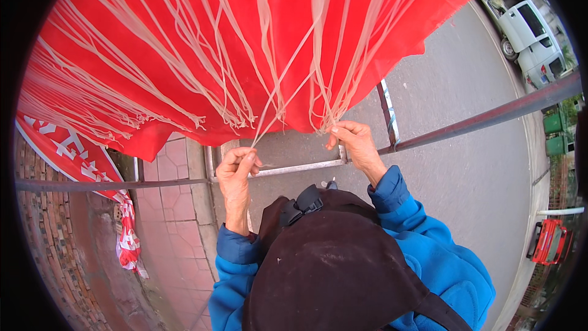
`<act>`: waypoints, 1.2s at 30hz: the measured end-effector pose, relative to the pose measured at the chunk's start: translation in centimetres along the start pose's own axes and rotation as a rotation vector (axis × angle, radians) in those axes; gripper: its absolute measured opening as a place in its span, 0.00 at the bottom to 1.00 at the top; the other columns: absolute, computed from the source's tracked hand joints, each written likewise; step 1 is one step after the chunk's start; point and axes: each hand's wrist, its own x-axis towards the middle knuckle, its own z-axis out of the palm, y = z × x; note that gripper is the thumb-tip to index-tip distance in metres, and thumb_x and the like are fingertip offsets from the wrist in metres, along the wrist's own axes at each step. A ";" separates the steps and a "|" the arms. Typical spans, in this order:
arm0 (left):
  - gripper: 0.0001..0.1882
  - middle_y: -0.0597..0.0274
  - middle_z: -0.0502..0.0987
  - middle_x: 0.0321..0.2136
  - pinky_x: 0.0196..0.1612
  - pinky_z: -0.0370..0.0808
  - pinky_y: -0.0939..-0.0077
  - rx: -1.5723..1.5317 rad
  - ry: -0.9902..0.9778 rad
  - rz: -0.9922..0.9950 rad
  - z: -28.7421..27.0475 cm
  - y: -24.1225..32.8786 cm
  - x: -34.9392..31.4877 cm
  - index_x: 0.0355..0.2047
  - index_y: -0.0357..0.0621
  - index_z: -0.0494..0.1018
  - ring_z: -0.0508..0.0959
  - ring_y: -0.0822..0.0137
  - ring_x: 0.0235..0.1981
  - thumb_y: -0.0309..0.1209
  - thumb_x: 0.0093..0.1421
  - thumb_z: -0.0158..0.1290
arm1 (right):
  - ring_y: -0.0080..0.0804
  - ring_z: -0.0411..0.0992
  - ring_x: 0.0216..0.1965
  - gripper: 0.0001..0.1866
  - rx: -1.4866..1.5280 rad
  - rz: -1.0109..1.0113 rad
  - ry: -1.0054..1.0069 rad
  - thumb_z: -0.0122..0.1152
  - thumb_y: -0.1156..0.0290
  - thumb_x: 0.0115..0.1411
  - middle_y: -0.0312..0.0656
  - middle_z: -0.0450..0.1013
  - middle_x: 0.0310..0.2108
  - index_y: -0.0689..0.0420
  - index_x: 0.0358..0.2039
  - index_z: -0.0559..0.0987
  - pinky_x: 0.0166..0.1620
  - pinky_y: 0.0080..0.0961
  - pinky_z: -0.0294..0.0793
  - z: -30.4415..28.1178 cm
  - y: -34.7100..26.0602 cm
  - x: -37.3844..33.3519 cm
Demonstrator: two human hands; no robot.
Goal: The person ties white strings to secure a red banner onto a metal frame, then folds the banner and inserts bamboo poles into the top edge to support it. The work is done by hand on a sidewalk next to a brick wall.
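Note:
My left hand [237,171] is closed in a pinch on the lower end of thin pale strings [265,113] that slant up to the right. Level with the red edge, my right hand [357,145] pinches the gathered lower ends of another bunch of pale strings [318,30]. Its fingertips partly hide the ends. Behind the strings hangs a large red sheet [407,27], its lower edge wavy. Several more bunches dangle to the left, many knotted near their ends. A dark brown apron [331,263] covers my front.
A dark metal rail [496,113] crosses at right, with a pale crossbar [300,168] below the sheet. At left, a red-and-white banner [73,153] droops beside pink paving [177,233]. Across the grey road [465,190] stand a white van [530,30], green bins [555,145] and a red vehicle [548,242].

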 end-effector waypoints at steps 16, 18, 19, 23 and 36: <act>0.12 0.77 0.70 0.21 0.26 0.62 0.89 0.047 -0.093 -0.071 5.7 -1.3 -3.0 0.42 0.39 0.76 0.66 0.86 0.22 0.22 0.56 0.59 | 0.23 0.74 0.36 0.11 -0.486 -0.012 -0.424 0.57 0.71 0.62 0.42 0.79 0.33 0.64 0.39 0.82 0.40 0.21 0.73 3.6 -3.3 -1.3; 0.10 0.79 0.66 0.17 0.22 0.57 0.88 0.063 -0.073 -0.040 6.6 -1.8 -3.5 0.40 0.38 0.77 0.62 0.86 0.19 0.23 0.56 0.60 | 0.26 0.75 0.37 0.10 -0.544 -0.022 -0.534 0.59 0.71 0.61 0.44 0.79 0.32 0.65 0.38 0.81 0.41 0.24 0.73 3.5 -3.8 -1.0; 0.10 0.78 0.68 0.18 0.23 0.58 0.88 0.035 -0.041 -0.053 7.3 -2.1 -4.1 0.40 0.38 0.77 0.63 0.86 0.20 0.23 0.56 0.59 | 0.26 0.75 0.36 0.10 -0.575 -0.002 -0.562 0.59 0.71 0.61 0.44 0.79 0.32 0.65 0.38 0.81 0.41 0.24 0.74 3.2 -4.0 -1.1; 0.09 0.70 0.77 0.20 0.23 0.62 0.88 -0.004 0.078 -0.028 9.3 -2.6 -5.5 0.39 0.36 0.78 0.68 0.85 0.20 0.24 0.58 0.58 | 0.21 0.73 0.33 0.08 -0.603 -0.030 -0.673 0.60 0.73 0.59 0.41 0.78 0.31 0.65 0.35 0.81 0.36 0.22 0.72 2.7 -4.5 -0.3; 0.07 0.70 0.63 0.12 0.21 0.61 0.79 0.212 0.521 0.255 11.1 -1.4 -12.1 0.31 0.39 0.75 0.62 0.81 0.16 0.29 0.55 0.58 | 0.17 0.65 0.29 0.06 -0.567 -0.161 -0.914 0.58 0.77 0.59 0.33 0.72 0.26 0.67 0.30 0.79 0.32 0.17 0.63 3.6 -2.6 -1.9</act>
